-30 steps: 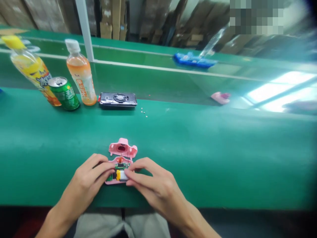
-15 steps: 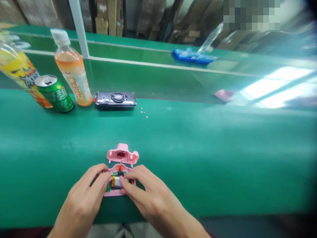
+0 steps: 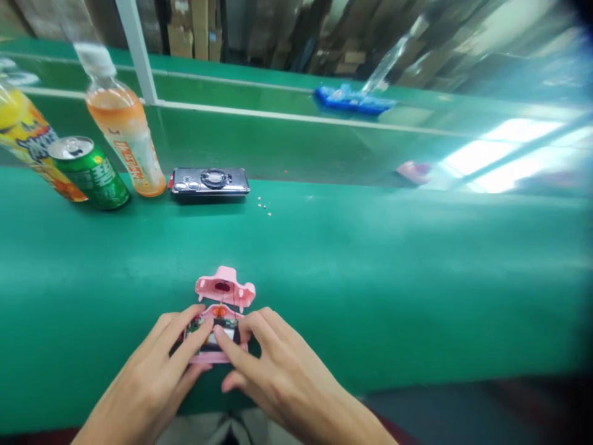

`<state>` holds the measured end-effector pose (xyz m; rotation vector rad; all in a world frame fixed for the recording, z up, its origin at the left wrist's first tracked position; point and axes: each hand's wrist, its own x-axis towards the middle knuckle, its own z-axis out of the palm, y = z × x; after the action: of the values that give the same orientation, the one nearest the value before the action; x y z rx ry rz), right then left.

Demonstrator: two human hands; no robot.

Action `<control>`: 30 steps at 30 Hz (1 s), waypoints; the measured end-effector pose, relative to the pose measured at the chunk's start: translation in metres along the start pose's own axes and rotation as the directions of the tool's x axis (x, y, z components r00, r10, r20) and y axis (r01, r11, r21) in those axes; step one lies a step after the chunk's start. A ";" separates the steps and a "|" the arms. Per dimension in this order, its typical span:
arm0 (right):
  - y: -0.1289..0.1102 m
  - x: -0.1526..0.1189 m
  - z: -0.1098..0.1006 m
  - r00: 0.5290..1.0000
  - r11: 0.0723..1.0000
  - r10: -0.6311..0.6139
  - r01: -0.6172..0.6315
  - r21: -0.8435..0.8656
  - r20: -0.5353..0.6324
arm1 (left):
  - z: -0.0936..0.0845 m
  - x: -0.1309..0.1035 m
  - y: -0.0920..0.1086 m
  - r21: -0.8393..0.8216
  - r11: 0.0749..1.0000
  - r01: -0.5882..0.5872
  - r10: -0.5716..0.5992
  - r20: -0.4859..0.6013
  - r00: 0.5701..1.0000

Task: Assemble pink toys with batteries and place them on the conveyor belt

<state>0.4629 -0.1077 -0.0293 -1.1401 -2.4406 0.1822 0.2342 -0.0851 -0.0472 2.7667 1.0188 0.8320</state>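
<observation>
A pink plastic shell lies open on the green table, with a green circuit board and a silver battery inside. Just beyond it is a second pink shell part, joined to it by thin wires. My left hand grips the left side of the near shell, one finger reaching over the battery and the thumb at the near edge. My right hand holds the right side, a fingertip on the battery and the thumb by the near edge.
Behind the shells lies a dark phone, with tiny pale bits beside it. A green can, an orange bottle and a yellow bottle stand at the left. Farther back are a blue packet and a pink piece.
The view has shifted slightly. My left finger has moved right over the battery, and both thumbs now show at the shell's near edge.
</observation>
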 end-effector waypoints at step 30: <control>0.034 0.190 -0.051 0.383 0.898 0.306 -0.419 -0.131 0.871 | 0.005 -0.017 0.018 -0.278 0.912 0.302 -0.289 0.086 0.953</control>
<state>0.4019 0.0548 0.0690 -1.8576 -2.8488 1.3739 0.2363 -0.1093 -0.0552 2.3038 1.1653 0.7986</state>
